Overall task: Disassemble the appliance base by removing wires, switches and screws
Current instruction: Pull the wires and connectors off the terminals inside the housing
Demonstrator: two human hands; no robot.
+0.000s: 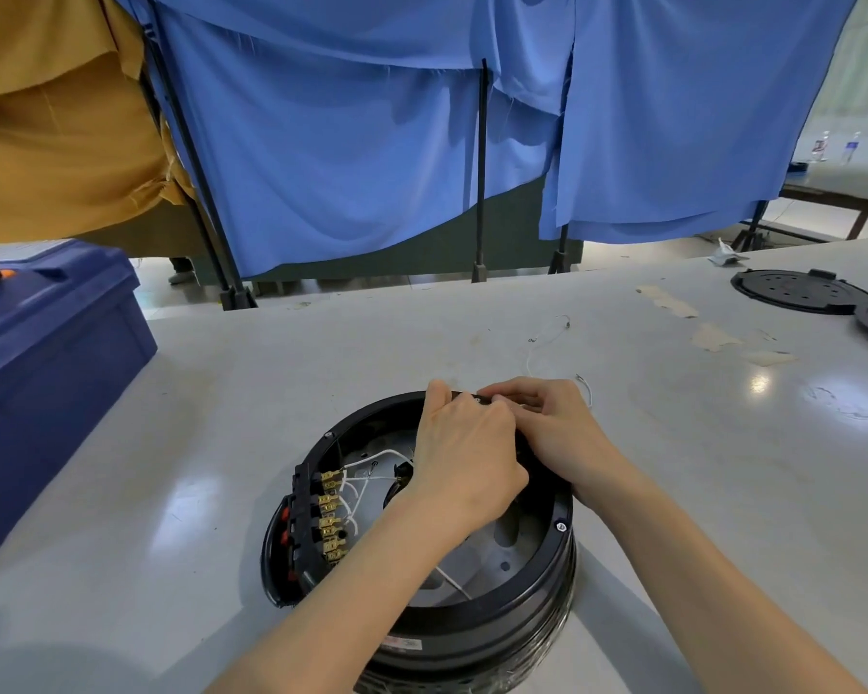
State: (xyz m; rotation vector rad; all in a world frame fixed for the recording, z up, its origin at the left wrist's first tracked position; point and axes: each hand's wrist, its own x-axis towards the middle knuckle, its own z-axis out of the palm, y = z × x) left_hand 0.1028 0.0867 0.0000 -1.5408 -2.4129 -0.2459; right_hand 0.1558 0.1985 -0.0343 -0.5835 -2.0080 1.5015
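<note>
A round black appliance base point(537, 608) lies bottom-up on the grey table point(221, 403), its inside exposed. A black switch block with brass terminals point(329, 513) sits at its left rim, with white wires point(367, 480) running from it toward the centre. My left hand point(464, 453) is closed in a fist over the far inner side of the base. My right hand point(554, 428) rests on the far rim, fingers pinched against a small dark part there. What the fingers hold is hidden.
A blue plastic crate point(46, 373) stands at the left. Loose thin wires point(547, 343) lie beyond the base. Two black round covers point(797, 290) rest at the far right, near tape scraps point(712, 338). Blue curtains point(372, 142) hang behind the table.
</note>
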